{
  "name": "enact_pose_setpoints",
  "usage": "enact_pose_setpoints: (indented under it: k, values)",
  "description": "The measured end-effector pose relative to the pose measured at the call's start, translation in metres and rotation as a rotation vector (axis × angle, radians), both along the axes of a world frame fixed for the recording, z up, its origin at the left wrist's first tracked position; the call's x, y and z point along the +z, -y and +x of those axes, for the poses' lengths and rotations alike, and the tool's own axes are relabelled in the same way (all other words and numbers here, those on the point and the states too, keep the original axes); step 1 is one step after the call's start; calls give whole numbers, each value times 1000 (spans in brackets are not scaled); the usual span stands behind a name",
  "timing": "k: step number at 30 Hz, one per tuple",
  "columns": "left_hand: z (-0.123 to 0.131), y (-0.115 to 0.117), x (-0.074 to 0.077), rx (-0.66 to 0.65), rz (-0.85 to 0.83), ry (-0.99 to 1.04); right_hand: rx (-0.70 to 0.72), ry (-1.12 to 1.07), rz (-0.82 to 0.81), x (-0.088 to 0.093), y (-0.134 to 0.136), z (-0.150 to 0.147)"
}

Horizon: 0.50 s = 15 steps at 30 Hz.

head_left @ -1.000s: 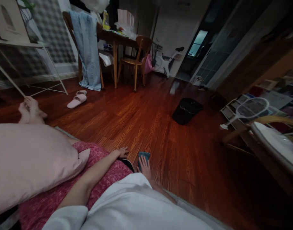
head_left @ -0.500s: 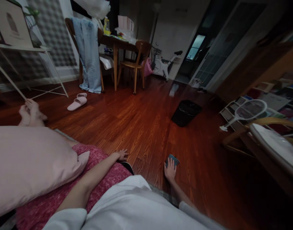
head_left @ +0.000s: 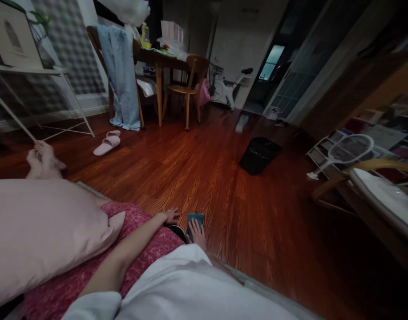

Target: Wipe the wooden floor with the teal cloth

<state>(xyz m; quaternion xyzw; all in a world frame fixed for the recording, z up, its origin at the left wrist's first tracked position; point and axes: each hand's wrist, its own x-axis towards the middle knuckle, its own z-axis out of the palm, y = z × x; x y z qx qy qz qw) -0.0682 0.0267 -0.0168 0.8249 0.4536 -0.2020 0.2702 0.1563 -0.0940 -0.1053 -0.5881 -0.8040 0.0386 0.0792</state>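
My right hand [head_left: 199,236] lies over a blue cloth [head_left: 195,218], holding it against the reddish wooden floor [head_left: 217,191]; the fingers are spread across its top and its far edge sticks out beyond them. Close by on the left, my left hand [head_left: 171,216] is open, its fingers apart and nothing in them. It hangs past the edge of a pink patterned fabric [head_left: 140,226] at floor side; whether its fingertips touch the floor I cannot tell. Between the two hands a dark curved rim [head_left: 179,232] shows. A pale pink pillow [head_left: 46,235] covers the lap on the left.
A black trash bin [head_left: 260,155] stands ahead on the right. Pink slippers [head_left: 107,146] lie ahead left, before a chair draped with jeans [head_left: 122,80]. A wooden table and chair [head_left: 187,86] stand farther back. A white racket [head_left: 347,151] leans by shelves at right.
My right hand has slid left across the floor with the blue cloth under it and is now near my left hand. My left hand has stayed in place.
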Motion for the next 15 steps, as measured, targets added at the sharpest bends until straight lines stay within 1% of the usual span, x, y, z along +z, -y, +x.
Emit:
enact_pose_setpoints:
  k: [2, 3, 4, 6, 8, 10, 12, 14, 15]
  values:
    - [0, 0, 1, 2, 2, 3, 64, -17, -2, 12, -16, 3]
    - [0, 0, 1, 3, 2, 5, 58, -24, -9, 19, -24, 10]
    - [-1, 1, 1, 5, 2, 7, 23, -25, -21, 25, -32, 20]
    - [-1, 1, 1, 6, -1, 12, -119, -12, -46, 35, -42, 49]
    - [-1, 1, 1, 7, -4, 15, -295, 13, -58, 38, -45, 85]
    - [-1, 0, 1, 6, -8, 19, -448, 30, -47, 36, -38, 120]
    - [-1, 0, 0, 2, -10, 26, -560, 33, -28, 28, -23, 147]
    - [-1, -1, -1, -2, -12, 36, -627, 27, -5, 18, -5, 160]
    - [-1, -1, -2, -4, -12, 41, -643, 24, 5, 13, 4, 161]
